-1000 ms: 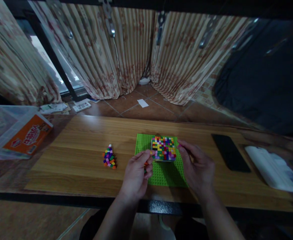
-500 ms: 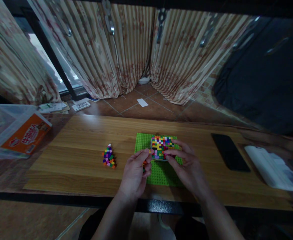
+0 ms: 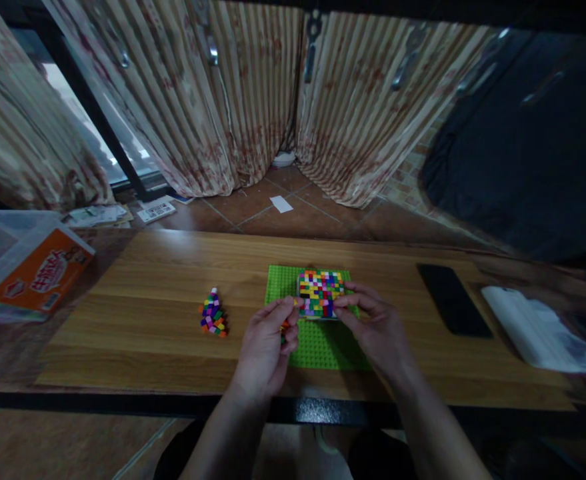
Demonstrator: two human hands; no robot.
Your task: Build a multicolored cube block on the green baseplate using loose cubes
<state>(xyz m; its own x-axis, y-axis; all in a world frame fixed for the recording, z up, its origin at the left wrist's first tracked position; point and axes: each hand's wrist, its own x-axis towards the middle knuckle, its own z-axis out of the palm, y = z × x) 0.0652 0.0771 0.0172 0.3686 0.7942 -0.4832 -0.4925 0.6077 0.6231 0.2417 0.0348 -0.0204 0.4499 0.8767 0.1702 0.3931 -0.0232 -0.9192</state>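
Observation:
A multicoloured block of small building bricks (image 3: 320, 290) stands on a green baseplate (image 3: 323, 350). My left hand (image 3: 267, 337) is at the block's left front corner, closed on several small bricks (image 3: 285, 327); orange and green ones show between the curled fingers, and a yellow one is at the thumb tip. My right hand (image 3: 377, 323) is at the block's right side, its thumb and fingertips touching the edge. Whether it pinches a separate brick is hidden. Left of the hands, a pile of loose coloured bricks (image 3: 213, 313) lies on the wooden table (image 3: 147, 320).
A black phone (image 3: 453, 300) and a white packet in plastic (image 3: 533, 328) lie at the right. At the far left stands a clear plastic tub (image 3: 7, 247) with an orange label. Papers (image 3: 157, 210) lie beyond the table, before striped curtains (image 3: 257, 93).
The whole view has shifted slightly, so things appear a little further left. My right fingers have drawn back toward the block's right edge, uncovering more of its top. My left hand keeps its grip.

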